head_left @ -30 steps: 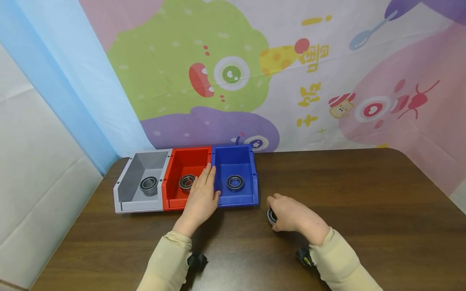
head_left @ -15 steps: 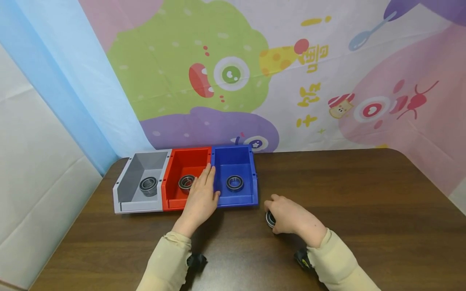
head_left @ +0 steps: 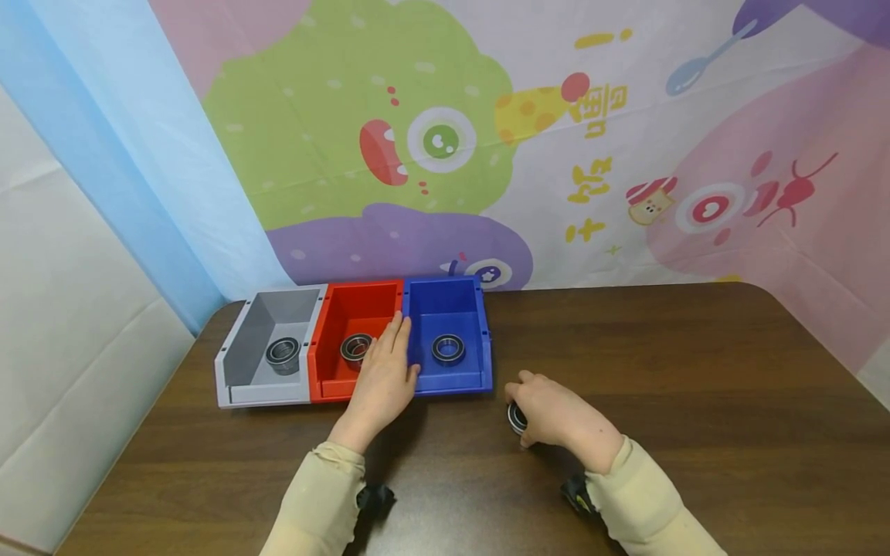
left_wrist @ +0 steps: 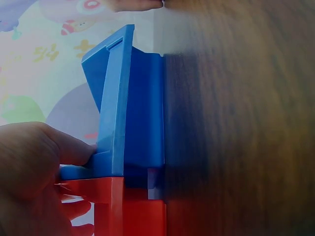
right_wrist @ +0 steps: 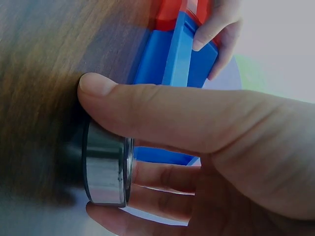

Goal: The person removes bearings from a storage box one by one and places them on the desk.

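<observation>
My right hand point(head_left: 559, 413) holds a steel ball bearing point(head_left: 517, 418) between thumb and fingers, just right of the blue bin point(head_left: 452, 384). In the right wrist view the bearing's shiny outer side point(right_wrist: 106, 169) shows under the thumb, lying flat at the tabletop. My left hand point(head_left: 381, 386) rests across the divider between the red bin point(head_left: 334, 386) and the blue one, its fingers extended along it. Its thumb point(left_wrist: 74, 150) touches the blue side. Inside the red bin a bearing point(head_left: 355, 350) is partly covered by the left hand. Another bearing point(head_left: 448, 350) lies in the blue bin.
The grey bin point(head_left: 270, 395), leftmost in the joined row, contains bearing pieces point(head_left: 283, 355) that look stacked. A brown wooden table point(head_left: 667, 371) carries everything. Behind its far edge hangs a cartoon-printed cloth point(head_left: 556, 185), with a white panel point(head_left: 76, 324) at left.
My right hand has shifted slightly left with the bearing, then stays put over the last half second. The left hand and bins hold their places.
</observation>
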{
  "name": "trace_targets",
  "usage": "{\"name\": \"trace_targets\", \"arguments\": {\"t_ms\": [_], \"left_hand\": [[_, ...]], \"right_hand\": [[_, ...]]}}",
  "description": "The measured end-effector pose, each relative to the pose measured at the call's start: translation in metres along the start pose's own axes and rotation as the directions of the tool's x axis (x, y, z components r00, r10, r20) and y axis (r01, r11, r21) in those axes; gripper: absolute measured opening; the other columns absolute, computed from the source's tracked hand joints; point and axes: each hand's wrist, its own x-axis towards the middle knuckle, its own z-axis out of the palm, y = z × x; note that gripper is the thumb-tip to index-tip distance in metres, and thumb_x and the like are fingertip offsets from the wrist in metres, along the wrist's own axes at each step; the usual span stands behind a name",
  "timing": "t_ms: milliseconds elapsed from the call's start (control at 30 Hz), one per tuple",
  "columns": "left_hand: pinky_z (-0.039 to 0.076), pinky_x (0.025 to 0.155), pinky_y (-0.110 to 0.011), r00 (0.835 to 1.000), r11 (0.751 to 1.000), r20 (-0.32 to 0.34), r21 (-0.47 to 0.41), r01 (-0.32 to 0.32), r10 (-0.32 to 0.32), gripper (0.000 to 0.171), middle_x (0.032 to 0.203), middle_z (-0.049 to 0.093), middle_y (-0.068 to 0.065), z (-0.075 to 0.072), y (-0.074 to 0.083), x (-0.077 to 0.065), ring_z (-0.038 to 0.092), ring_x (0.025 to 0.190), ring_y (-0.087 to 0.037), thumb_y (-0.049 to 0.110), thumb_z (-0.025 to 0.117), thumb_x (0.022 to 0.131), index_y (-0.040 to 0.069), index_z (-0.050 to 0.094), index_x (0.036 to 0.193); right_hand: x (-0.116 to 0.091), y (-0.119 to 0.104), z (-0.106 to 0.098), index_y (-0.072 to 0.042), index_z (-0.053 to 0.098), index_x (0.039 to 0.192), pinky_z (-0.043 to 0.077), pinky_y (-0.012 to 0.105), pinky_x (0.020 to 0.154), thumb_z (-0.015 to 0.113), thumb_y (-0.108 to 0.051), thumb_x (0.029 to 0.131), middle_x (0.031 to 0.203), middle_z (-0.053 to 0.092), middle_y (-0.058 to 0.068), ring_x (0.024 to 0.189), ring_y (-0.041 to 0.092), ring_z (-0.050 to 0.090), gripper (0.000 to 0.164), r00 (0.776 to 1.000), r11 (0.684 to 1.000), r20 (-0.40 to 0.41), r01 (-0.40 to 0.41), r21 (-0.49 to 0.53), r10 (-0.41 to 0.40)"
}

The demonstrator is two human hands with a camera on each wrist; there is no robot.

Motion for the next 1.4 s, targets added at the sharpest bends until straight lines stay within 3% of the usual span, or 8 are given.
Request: {"name": "trace_targets", "arguments": {"t_ms": [900, 1400], "left_hand": [[0.023, 0.106, -0.053, 1.000, 1.000, -0.005, 0.004, -0.007, 0.007, 0.069, 0.147, 0.025, -0.017, 0.0003, 0.0000, -0.0006, 0.030, 0.132, -0.034, 0.011, 0.063, 0.082, -0.001, 0.028, 0.140], [0.022, 0.106, -0.053, 1.000, 1.000, 0.001, 0.001, -0.004, 0.004, 0.069, 0.148, 0.024, -0.017, 0.0009, 0.0001, -0.0001, 0.030, 0.132, -0.034, 0.011, 0.062, 0.082, -0.001, 0.027, 0.141]], "right_hand": [[0.0000, -0.0036, -0.0005, -0.004, 0.062, 0.096, 0.049, 0.038, 0.072, 0.084, -0.007, 0.057, 0.090, 0.052, 0.009, 0.082, 0.023, 0.054, 0.045, 0.998, 0.999, 0.050, -0.033, -0.015, 0.034], [-0.0039, -0.0046, -0.0014, -0.005, 0.058, 0.089, 0.047, 0.038, 0.066, 0.076, 0.005, 0.060, 0.086, 0.049, 0.009, 0.078, 0.024, 0.052, 0.035, 0.999, 0.999, 0.031, -0.011, -0.046, 0.013]]}}
